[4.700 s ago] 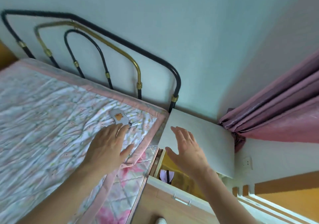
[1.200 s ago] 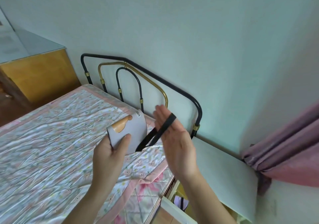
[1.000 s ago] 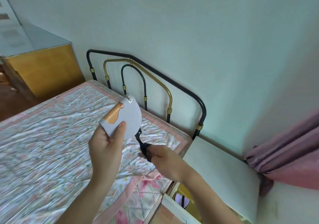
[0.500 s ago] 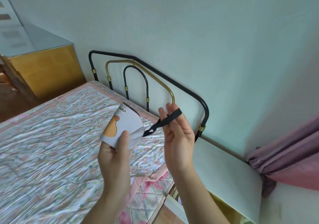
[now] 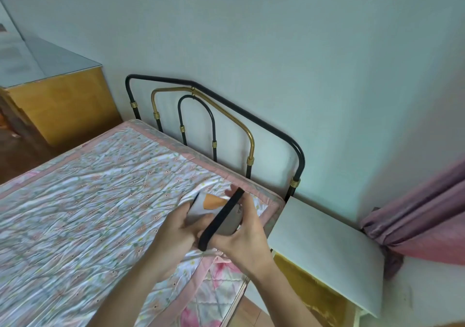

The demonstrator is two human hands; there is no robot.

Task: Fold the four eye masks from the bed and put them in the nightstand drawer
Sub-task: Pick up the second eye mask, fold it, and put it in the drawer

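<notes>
Both hands hold one mask in the air above the near right corner of the bed, just left of the nightstand. Left hand grasps the folded grey mask body from the left, thumb on its face; orange print shows at the top. Right hand cups the mask from the right, with the black strap stretched taut and diagonal across the mask front, from the fingertips at the far end to the thumb at the near end. Nightstand top is white and bare, with a yellow front below it; drawer mostly out of sight at the frame's bottom edge. Headboard stands behind the bed, curtain at far right, yellow cabinet at far left.
</notes>
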